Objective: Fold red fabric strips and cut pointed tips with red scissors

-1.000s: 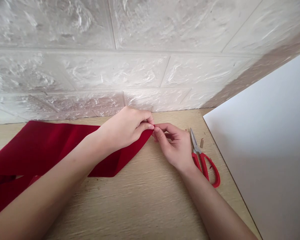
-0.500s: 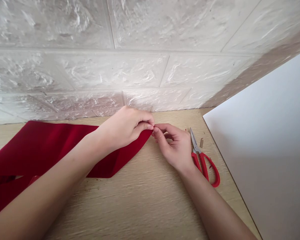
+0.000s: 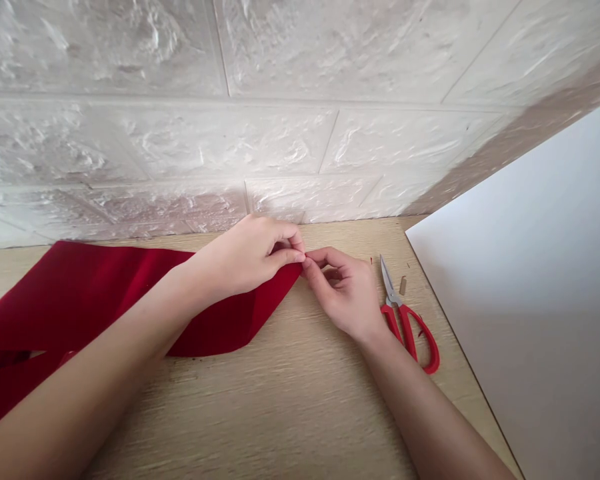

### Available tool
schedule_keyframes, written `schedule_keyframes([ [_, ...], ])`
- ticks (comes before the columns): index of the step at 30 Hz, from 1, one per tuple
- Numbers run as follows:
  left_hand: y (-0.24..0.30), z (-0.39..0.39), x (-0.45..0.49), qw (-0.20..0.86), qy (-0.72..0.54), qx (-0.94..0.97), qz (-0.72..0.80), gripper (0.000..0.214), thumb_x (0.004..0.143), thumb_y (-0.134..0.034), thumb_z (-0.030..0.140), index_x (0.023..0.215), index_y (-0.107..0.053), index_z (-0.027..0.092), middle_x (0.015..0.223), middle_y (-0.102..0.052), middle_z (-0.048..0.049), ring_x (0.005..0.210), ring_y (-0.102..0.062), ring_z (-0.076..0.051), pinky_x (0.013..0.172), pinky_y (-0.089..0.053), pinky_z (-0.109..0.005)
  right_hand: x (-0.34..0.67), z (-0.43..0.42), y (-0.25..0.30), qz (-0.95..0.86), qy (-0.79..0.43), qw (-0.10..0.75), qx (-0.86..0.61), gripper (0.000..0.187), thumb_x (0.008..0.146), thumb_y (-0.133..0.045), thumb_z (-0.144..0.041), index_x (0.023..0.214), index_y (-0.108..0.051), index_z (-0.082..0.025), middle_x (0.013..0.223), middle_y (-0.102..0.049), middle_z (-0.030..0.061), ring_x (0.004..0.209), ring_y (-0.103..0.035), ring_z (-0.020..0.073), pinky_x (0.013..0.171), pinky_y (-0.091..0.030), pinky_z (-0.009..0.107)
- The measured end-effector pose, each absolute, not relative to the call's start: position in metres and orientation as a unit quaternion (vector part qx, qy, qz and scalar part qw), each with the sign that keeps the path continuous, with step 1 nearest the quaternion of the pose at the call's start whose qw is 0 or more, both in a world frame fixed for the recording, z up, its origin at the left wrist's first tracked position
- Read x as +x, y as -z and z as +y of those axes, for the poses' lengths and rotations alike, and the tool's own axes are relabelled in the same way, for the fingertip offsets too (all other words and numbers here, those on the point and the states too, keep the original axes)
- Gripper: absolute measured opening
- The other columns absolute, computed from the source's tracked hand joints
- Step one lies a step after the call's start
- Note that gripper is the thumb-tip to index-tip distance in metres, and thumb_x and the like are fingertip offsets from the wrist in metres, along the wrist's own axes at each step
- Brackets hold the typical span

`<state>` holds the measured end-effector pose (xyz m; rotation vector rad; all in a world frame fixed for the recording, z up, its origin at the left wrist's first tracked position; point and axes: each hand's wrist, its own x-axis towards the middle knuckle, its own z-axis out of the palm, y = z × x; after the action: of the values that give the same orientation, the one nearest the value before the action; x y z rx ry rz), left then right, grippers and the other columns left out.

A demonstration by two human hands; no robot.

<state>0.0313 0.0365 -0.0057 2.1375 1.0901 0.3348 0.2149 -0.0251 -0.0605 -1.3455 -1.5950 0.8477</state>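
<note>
The left grip [image 3: 245, 257] sits near the back edge of the worktop [image 3: 300, 400], fingers curled and thumb laid across, clamped on the narrow pointed end of a red velvet band [image 3: 80, 300]. The right grip [image 3: 345, 293] is directly beside it, toward the right, with its thumb and forefinger drawn together at the very tip of the cloth and touching the left fingertips [image 3: 296, 255]. Whether the right grip also pinches the velvet is too small to tell, as the tip is almost hidden between the fingers.

The band lies flat on the worktop and runs from that point leftward, passing under the left forearm and off the left side of the view. It is folded over on itself, forming a tapered, angular shape with a straight lower edge that rises to the tip. Its nap looks soft and deep red, with darker shading along the creases, and a second layer shows near the lower left.

To the right of the right grip, well clear of the cloth, lie red-handled scissors [image 3: 407, 327], blades closed and pointing toward the wall [image 3: 280, 133], which is covered in white embossed brick panels. A small tan scrap [image 3: 403, 286] lies just beside the blades, and a large white board [image 3: 530, 267] fills the right side
</note>
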Motion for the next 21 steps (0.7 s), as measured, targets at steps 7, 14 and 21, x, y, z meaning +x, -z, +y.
schedule_keyframes([
  [7, 0.0039, 0.0397, 0.0233, 0.394, -0.121, 0.805, 0.427, 0.014, 0.097, -0.060, 0.029, 0.109, -0.068, 0.027, 0.102, -0.081, 0.0089, 0.088, -0.070, -0.012, 0.077, -0.047, -0.025, 0.2152, -0.0229, 0.0565, -0.585, -0.377, 0.447, -0.562, 0.020, 0.087, -0.062, -0.035, 0.075, -0.065, -0.019, 0.064, -0.062, -0.0010, 0.050, -0.051, 0.0093, 0.045, -0.040, 0.022],
  [14, 0.0042, 0.0384, 0.0277, 0.324, -0.142, 0.837, 0.417, 0.020, 0.099, -0.057, 0.028, 0.102, -0.077, 0.027, 0.095, -0.079, 0.0067, 0.079, -0.068, -0.011, 0.072, -0.045, -0.024, 0.2163, -0.0227, 0.0549, -0.569, -0.372, 0.461, -0.571, 0.019, 0.084, -0.061, -0.032, 0.070, -0.063, -0.020, 0.060, -0.057, -0.0026, 0.051, -0.049, 0.0097, 0.047, -0.038, 0.022],
  [21, 0.0024, 0.0377, 0.0246, 0.349, -0.170, 0.830, 0.401, 0.018, 0.097, -0.061, 0.030, 0.106, -0.076, 0.027, 0.103, -0.081, 0.0050, 0.090, -0.073, -0.014, 0.078, -0.050, -0.025, 0.2186, -0.0201, 0.0561, -0.560, -0.371, 0.470, -0.573, 0.020, 0.084, -0.061, -0.032, 0.067, -0.062, -0.021, 0.058, -0.059, -0.0023, 0.052, -0.050, 0.0111, 0.050, -0.039, 0.024],
])
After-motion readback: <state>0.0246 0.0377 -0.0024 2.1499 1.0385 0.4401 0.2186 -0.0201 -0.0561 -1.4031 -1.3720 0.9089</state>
